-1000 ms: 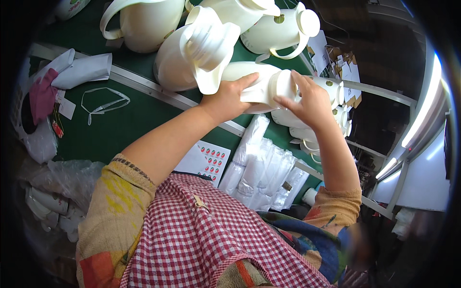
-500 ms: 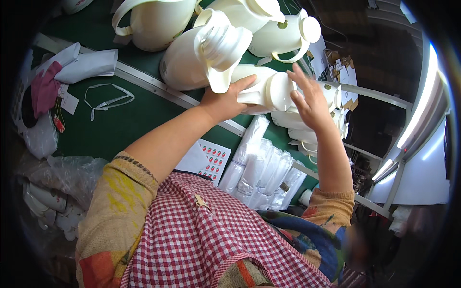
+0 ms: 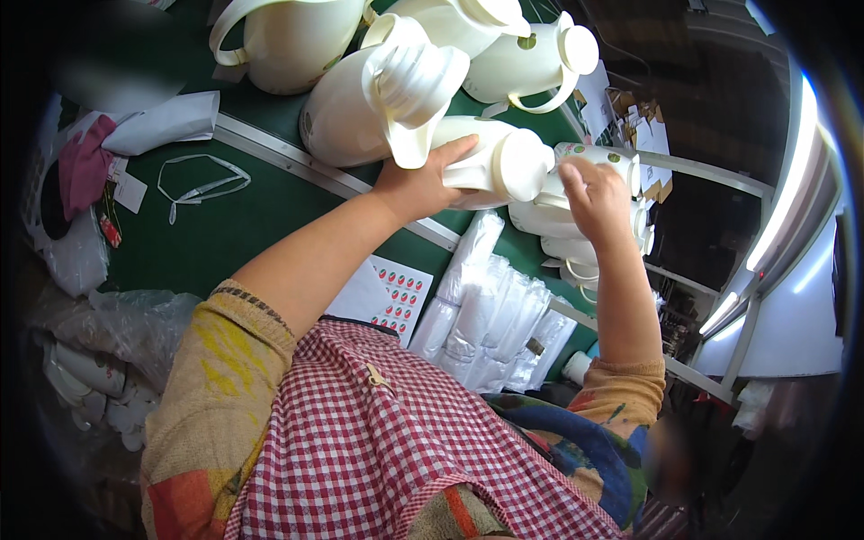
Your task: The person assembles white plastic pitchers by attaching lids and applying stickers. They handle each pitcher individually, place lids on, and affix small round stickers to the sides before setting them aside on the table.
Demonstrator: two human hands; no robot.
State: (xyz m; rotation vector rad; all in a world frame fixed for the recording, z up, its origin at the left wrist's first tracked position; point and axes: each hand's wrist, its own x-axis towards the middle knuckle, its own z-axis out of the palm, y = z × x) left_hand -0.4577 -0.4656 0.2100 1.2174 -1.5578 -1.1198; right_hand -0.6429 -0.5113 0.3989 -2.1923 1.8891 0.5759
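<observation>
My left hand is wrapped round the handle side of a cream thermos jug, which lies tilted with its round lid toward the right. My right hand hangs just right of that lid, apart from it, its fingers curled in and no object visible in them. Against the left hand's jug leans another thermos jug, its clear threaded neck uncovered and its spout pointing down toward me.
More cream jugs stand at the back, and several line the right side. Clear plastic bags and a sticker sheet lie near my apron. A metal rail crosses the green table; a white strap loop lies left.
My right hand has dropped slightly, and its spread fingers have curled in. The left hand's jug has shifted a little, showing more of the lid's top. A blurred shape has appeared at upper left.
</observation>
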